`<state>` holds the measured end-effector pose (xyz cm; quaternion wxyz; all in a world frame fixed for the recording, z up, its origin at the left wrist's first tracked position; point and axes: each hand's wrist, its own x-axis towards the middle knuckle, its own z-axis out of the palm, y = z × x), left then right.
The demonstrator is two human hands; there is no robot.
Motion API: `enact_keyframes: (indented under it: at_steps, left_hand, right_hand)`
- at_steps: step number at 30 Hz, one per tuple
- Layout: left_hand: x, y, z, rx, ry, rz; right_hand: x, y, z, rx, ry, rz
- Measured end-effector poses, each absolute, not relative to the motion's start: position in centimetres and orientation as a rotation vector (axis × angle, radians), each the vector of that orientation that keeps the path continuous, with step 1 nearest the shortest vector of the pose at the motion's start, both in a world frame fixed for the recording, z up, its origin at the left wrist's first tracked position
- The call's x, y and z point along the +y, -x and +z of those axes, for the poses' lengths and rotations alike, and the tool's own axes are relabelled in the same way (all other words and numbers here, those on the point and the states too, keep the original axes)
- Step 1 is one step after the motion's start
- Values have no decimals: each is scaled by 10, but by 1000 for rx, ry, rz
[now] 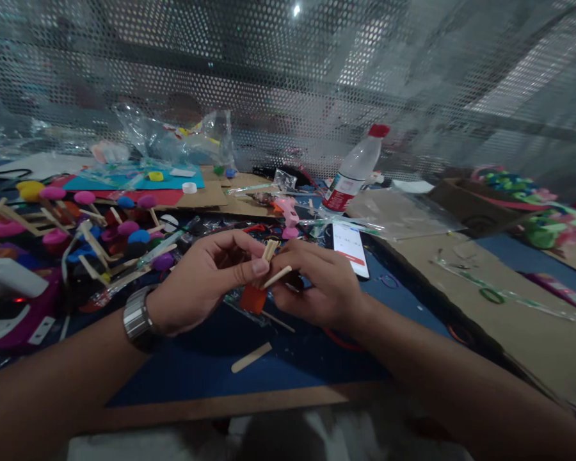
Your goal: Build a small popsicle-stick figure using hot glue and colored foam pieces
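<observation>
Above the blue work surface my two hands meet around a small assembly of wooden craft sticks (270,249). My left hand (206,275), with a metal-band watch (137,314) on its wrist, pinches the sticks between thumb and fingers. My right hand (317,282) closes on the same assembly from the other side, its fingertips partly hidden. One stick (278,276) juts toward me at a slant. Just below the fingers shows an orange piece (253,299); whether it is joined to the sticks I cannot tell. A loose craft stick (252,357) lies on the surface nearer me.
Craft-stick pieces with colored round caps (120,237) crowd the left, beside a purple-and-white device (24,314). Behind my hands are a pink glue gun-like object (288,216), a phone (349,250) and a red-capped bottle (355,169). A cardboard box (475,205) stands right.
</observation>
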<state>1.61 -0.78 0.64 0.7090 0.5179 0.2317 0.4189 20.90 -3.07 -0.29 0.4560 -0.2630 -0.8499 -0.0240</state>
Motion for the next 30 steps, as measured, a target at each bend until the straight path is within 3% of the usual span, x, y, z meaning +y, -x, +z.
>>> enact_keyframes:
  at_steps: [19,30]
  left_hand:
    - [-8,-18,8,489,-1122,923]
    - [-6,-14,2,487,-1152,917]
  right_hand:
    - [-36,-214,-1,-2017,630,-118]
    - [-34,-208,-4,-2091,680,25]
